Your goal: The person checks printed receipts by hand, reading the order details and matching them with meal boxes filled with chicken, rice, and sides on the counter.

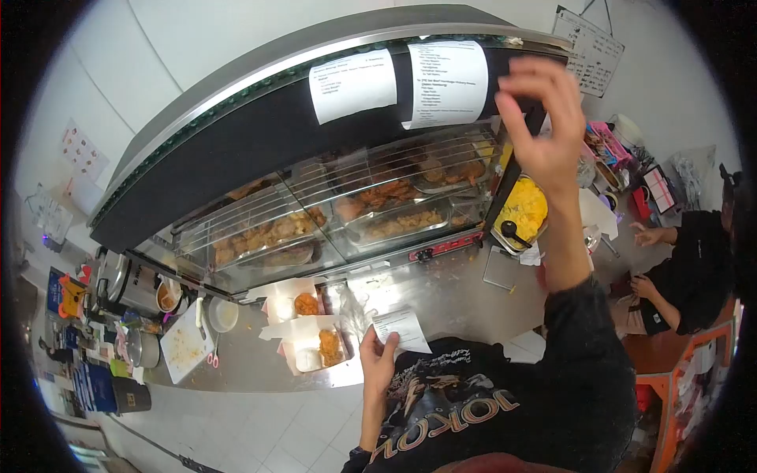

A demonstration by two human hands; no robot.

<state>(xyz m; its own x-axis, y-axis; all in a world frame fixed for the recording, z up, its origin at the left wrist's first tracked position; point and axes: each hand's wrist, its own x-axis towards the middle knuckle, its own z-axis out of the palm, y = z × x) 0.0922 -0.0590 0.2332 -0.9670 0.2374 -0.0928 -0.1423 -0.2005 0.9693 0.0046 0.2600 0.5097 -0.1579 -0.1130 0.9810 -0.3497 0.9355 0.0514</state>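
Observation:
Low over the counter, my left hand (pixel 377 361) grips a printed paper slip (pixel 402 329) between thumb and fingers. My right hand (pixel 552 130) is raised at the top right, fingers curved and thumb apart, with nothing seen in it. Just left of it, a long printed receipt (pixel 448 85) hangs on the dark top panel of the food display case (pixel 236 169). A shorter receipt (pixel 352 85) hangs further left. Beside my left hand stand two open paper boxes, a front one (pixel 293 347) and one behind (pixel 277 306), each with a fried piece and a white mound that looks like rice.
Trays of fried food (pixel 272 236) lie behind the case's glass. A tray of yellow food (pixel 523 206) with a black ladle stands right. On the left are a cutting board (pixel 187 345), red-handled scissors (pixel 213 359) and a pot (pixel 144 348). Another person (pixel 694 268) works at right.

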